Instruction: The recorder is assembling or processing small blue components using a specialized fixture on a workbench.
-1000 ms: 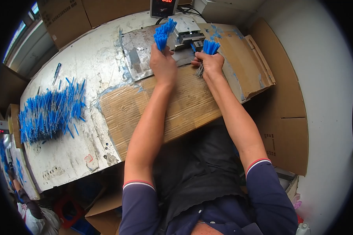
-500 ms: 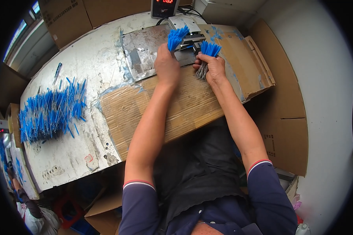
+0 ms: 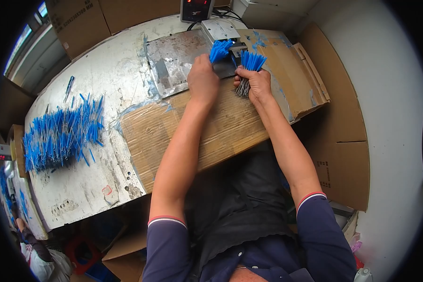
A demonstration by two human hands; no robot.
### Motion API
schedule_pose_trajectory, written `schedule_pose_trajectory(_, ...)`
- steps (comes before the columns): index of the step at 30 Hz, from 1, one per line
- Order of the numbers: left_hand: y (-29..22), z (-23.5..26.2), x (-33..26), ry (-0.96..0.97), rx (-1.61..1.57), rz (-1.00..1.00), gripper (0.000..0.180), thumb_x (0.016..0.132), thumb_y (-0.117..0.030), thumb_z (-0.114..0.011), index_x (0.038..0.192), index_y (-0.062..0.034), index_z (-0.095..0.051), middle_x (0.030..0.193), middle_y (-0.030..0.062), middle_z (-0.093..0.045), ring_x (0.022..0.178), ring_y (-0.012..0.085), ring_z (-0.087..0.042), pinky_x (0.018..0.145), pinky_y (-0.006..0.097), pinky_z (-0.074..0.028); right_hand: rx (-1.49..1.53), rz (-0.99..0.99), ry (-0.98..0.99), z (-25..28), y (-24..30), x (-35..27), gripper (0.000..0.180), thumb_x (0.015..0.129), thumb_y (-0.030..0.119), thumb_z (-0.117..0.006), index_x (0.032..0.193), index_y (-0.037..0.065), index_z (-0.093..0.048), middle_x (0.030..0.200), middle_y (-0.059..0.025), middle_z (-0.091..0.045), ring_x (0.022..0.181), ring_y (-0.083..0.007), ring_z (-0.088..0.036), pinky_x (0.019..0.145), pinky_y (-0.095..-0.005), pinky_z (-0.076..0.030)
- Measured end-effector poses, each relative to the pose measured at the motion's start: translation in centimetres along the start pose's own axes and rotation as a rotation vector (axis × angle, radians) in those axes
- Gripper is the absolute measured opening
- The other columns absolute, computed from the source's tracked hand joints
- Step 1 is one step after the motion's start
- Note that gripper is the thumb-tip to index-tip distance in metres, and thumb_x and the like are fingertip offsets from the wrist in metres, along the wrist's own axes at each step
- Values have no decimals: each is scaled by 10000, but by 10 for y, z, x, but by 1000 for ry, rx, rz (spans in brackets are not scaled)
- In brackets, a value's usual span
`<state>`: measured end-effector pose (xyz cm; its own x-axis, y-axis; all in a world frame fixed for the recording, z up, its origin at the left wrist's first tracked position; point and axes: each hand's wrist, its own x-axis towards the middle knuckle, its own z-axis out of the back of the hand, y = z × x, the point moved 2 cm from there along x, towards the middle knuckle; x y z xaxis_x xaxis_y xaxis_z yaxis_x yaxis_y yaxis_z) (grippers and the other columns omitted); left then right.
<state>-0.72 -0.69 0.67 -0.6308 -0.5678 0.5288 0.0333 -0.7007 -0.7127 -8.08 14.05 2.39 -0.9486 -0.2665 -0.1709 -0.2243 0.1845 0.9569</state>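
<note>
My left hand (image 3: 203,77) is closed round a bundle of thin wire pieces with blue ends (image 3: 220,50), the blue tips pointing up and to the right. Beside it on the right, my right hand (image 3: 258,84) grips a second bundle of blue-tipped wire pieces (image 3: 252,61); its bare grey wire ends hang out below the fingers. Just beyond both bundles sits a small machine with a light metal cover (image 3: 219,30), its front partly hidden by the blue tips. A large pile of the same blue-tipped wire pieces (image 3: 63,134) lies at the left of the table.
Under my forearms a flat cardboard sheet (image 3: 174,141) covers the worn white table (image 3: 113,70). A metal plate (image 3: 174,58) lies beyond it. A counter box with red digits (image 3: 197,10) stands at the back. Cardboard (image 3: 348,117) lines the right side. Another person (image 3: 47,258) is at lower left.
My left hand and its bundle have shifted slightly right and nearer, toward the right-hand bundle. My right hand has barely moved. The red digits on the counter box have changed.
</note>
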Motion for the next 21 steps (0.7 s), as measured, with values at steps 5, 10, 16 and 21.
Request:
schedule_pose_trajectory(5, -2, -1, 0, 7, 167, -90, 179, 819, 34, -569, 989, -17, -586, 967, 180, -622, 901, 395, -648, 768, 471, -530, 8, -14, -43, -6, -1, 3, 104, 798, -89, -717, 857, -41, -647, 766, -106, -664, 557, -183, -654, 457, -309, -571)
schedule_pose_trajectory(10, -3, 2, 1, -47, 143, 25, 145, 835, 24, -571, 974, -16, -568, 955, 184, -616, 894, 405, -648, 759, 477, -530, -48, 53, -140, -16, -2, 9, 114, 795, -120, -689, 817, -40, -612, 745, -109, -649, 544, -191, -652, 442, -321, -592)
schedule_pose_trajectory(16, 4, 4, 4, -152, 73, 109, 140, 889, -12, -577, 1028, -18, -568, 969, 206, -638, 887, 432, -644, 761, 512, -505, -65, 77, -164, -20, -4, 16, 123, 793, -115, -683, 808, -32, -592, 714, -111, -636, 542, -199, -657, 436, -326, -594)
schedule_pose_trajectory(21, 7, 6, 5, -194, 24, 118, 153, 919, -47, -597, 1068, -21, -576, 952, 200, -692, 880, 429, -666, 758, 531, -488, -65, 61, -168, -21, -3, 13, 119, 796, -103, -688, 822, -32, -597, 718, -113, -639, 544, -203, -658, 443, -325, -596)
